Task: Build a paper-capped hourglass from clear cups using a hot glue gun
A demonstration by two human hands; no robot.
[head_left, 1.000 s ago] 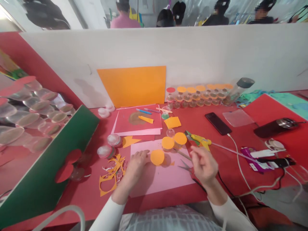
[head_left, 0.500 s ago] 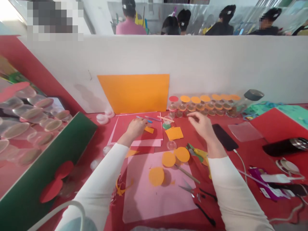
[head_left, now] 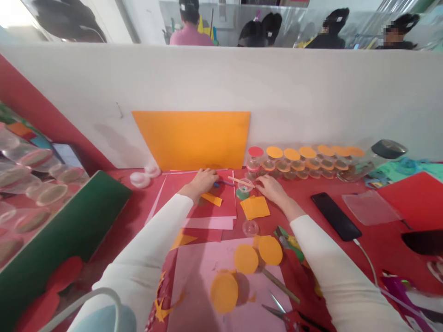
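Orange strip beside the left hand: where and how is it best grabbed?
Probably pinch the orange strip by its broader end, coming from the right: it lies on the red sheet with that end exposed, while the left hand sits close to its narrower end.

The left arm [head_left: 138, 251] and the right arm [head_left: 337, 263] stretch forward from the lower corners of the view and slant inward; long white sleeves [head_left: 162, 223] cover both, creased along their length and ending at the wrists. The left wrist [head_left: 188, 191] is bare; the left grip [head_left: 203, 182] lies palm down, its back uppermost and knuckles rounded, fingers bent close together with the tips largely hidden; how firmly it closes cannot be made out. The right wrist [head_left: 293, 210] is bare too; the right grip [head_left: 273, 189] is turned inward, also back uppermost, its fingers [head_left: 264, 180] pointing toward the left grip; their closure is too small to judge; the two grips stand apart, almost level.
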